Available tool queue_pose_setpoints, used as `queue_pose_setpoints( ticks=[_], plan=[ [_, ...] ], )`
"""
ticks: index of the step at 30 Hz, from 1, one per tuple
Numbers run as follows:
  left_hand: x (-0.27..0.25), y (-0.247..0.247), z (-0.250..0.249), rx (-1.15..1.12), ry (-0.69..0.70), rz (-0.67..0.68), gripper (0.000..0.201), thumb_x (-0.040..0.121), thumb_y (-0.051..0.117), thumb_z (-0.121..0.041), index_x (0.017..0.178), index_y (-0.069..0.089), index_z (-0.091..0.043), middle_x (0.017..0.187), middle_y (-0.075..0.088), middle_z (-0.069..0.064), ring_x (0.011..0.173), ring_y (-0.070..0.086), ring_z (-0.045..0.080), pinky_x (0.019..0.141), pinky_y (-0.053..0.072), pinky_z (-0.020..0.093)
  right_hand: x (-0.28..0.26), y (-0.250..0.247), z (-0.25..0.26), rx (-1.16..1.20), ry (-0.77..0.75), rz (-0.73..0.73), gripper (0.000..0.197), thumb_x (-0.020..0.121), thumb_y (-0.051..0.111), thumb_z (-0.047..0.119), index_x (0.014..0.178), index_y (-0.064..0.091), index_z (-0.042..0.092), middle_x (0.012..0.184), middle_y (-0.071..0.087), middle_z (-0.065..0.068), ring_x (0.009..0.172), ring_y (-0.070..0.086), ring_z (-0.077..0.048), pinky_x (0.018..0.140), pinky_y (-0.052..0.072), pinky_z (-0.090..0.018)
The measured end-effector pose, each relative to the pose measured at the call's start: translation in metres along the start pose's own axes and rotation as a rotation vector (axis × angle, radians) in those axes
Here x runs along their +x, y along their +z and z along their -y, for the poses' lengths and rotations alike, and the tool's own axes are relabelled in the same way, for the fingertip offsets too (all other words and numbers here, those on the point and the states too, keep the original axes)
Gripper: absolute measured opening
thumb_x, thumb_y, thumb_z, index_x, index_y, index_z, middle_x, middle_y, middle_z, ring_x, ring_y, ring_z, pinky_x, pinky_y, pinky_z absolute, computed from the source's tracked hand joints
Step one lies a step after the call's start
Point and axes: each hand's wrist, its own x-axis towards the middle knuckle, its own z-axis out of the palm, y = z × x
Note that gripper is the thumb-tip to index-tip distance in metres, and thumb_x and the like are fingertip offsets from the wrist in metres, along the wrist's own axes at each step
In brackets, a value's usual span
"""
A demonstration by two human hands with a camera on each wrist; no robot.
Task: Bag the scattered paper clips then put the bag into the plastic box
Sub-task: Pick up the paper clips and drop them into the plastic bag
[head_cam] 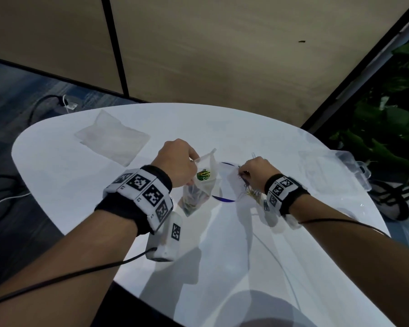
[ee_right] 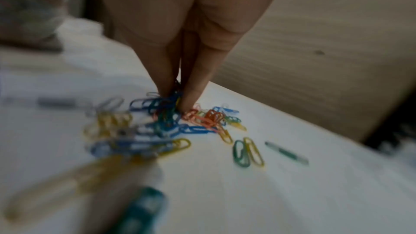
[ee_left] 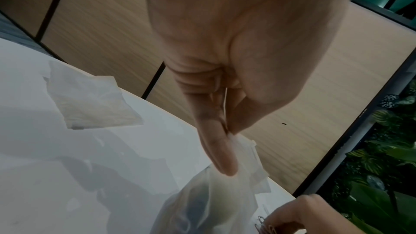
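My left hand (head_cam: 175, 161) pinches the top edge of a small clear plastic bag (head_cam: 202, 182) between thumb and forefinger and holds it above the white table (head_cam: 80, 185). The bag (ee_left: 213, 202) hangs open with several coloured clips at its bottom. My right hand (head_cam: 253, 169) reaches down into a heap of coloured paper clips (ee_right: 162, 124), and its fingertips (ee_right: 186, 102) pinch a cluster of blue and green ones. More clips (ee_right: 247, 150) lie loose around the heap. The clear plastic box (head_cam: 333, 171) sits at the table's right edge.
A stack of spare clear bags (head_cam: 111, 138) lies at the table's far left. Cables run from both wrist bands across the table. A wood-panelled wall stands behind the table, and plants (head_cam: 392, 109) fill the right side.
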Motion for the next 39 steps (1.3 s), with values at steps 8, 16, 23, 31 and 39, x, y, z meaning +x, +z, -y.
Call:
queue_pose_setpoints(
  ticks=[8,16,23,31,39],
  plan=[
    [0.000,0.012,-0.008,0.047,0.040,0.057,0.025,0.090,0.055,-0.001,0.102,0.076,-0.008,0.091,0.076,0.014,0.074,0.076,0.028,0.072,0.064,0.041,-0.035,-0.035,-0.008,1.056,0.478,-0.210,0.010,0.078,0.079,0.010,0.087,0.078,0.008,0.084,0.076,-0.010,0.077,0.074,-0.021,0.081,0.060,-0.032],
    [-0.008,0.020,-0.014,0.043,0.073,0.046,0.028,0.085,0.052,0.003,0.087,0.079,-0.006,0.081,0.077,0.013,0.075,0.075,0.029,0.073,0.064,0.043,-0.060,-0.056,0.072,1.495,0.283,0.082,0.027,0.081,0.070,-0.009,0.107,0.066,-0.015,0.095,0.070,-0.023,0.084,0.067,-0.029,0.081,0.060,-0.031],
    [-0.015,0.023,-0.017,0.060,0.130,0.012,0.023,0.089,0.056,-0.004,0.091,0.078,-0.011,0.083,0.075,0.011,0.078,0.074,0.027,0.075,0.063,0.039,-0.045,-0.055,0.101,1.220,0.310,0.003,0.010,0.080,0.070,-0.003,0.087,0.076,0.000,0.079,0.070,-0.020,0.071,0.067,-0.027,0.086,0.059,-0.040],
    [-0.020,0.021,-0.010,0.106,0.163,0.003,0.024,0.091,0.055,-0.004,0.098,0.078,-0.008,0.091,0.076,0.011,0.087,0.073,0.025,0.083,0.060,0.037,-0.045,-0.058,0.109,0.779,0.249,-0.095,0.009,0.076,0.069,0.012,0.069,0.072,0.016,0.062,0.066,-0.001,0.066,0.069,-0.019,0.065,0.057,-0.026],
    [-0.013,0.004,-0.003,0.043,0.115,-0.044,0.027,0.093,0.055,-0.005,0.111,0.074,-0.008,0.098,0.077,0.014,0.083,0.075,0.027,0.084,0.062,0.040,-0.028,-0.087,0.075,1.143,0.100,0.167,0.017,0.095,0.058,0.012,0.099,0.071,0.002,0.096,0.074,-0.015,0.085,0.073,-0.028,0.071,0.061,-0.034]
  ],
)
